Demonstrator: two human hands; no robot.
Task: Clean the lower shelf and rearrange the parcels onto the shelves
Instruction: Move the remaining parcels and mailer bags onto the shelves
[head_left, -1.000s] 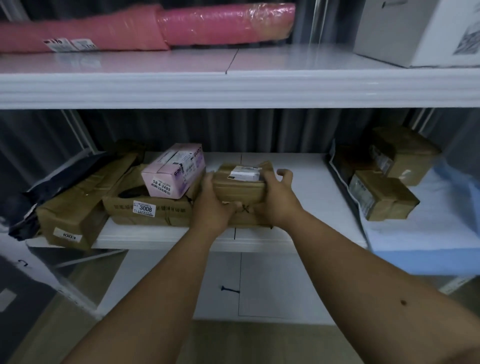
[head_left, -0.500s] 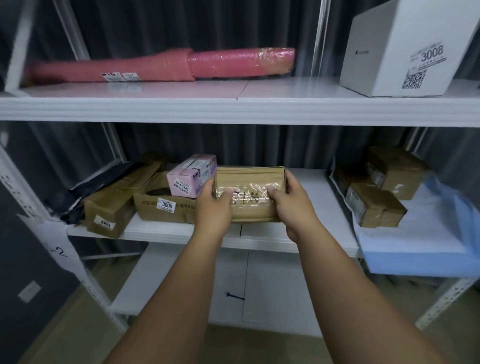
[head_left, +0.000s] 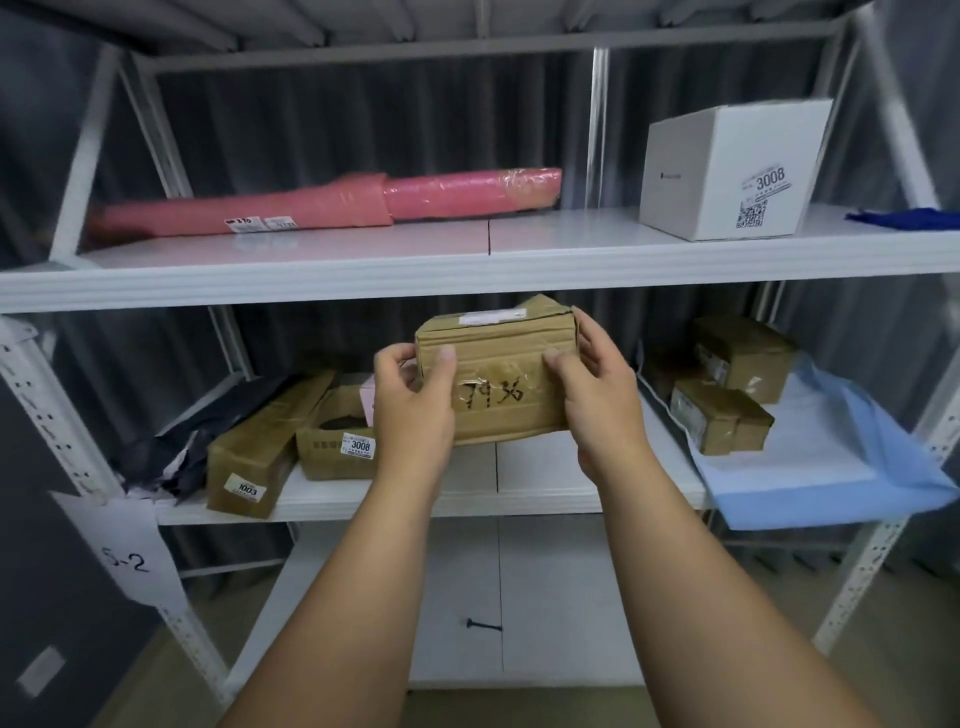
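Note:
I hold a brown taped cardboard parcel (head_left: 501, 371) with handwriting on its front, lifted above the middle shelf (head_left: 540, 486) and just under the upper shelf's edge (head_left: 467, 283). My left hand (head_left: 413, 402) grips its left end with the thumb on the front face. At the right end my right hand (head_left: 597, 402) grips it, fingers wrapped behind. The lower shelf (head_left: 457, 597) below is white with a small dark mark on it.
On the middle shelf left lie a dark bag (head_left: 208, 441), a long brown box labelled 1003 (head_left: 260, 457) and a brown box labelled 3008 (head_left: 332, 447). Two brown parcels (head_left: 727, 395) sit on blue sheeting (head_left: 831, 467) at right. Above rest a pink roll (head_left: 332, 200) and white box (head_left: 727, 171).
Both hands have lifted the brown parcel off the middle shelf and raised it toward the upper shelf's edge. My view has tilted upward, showing more of the upper shelf.

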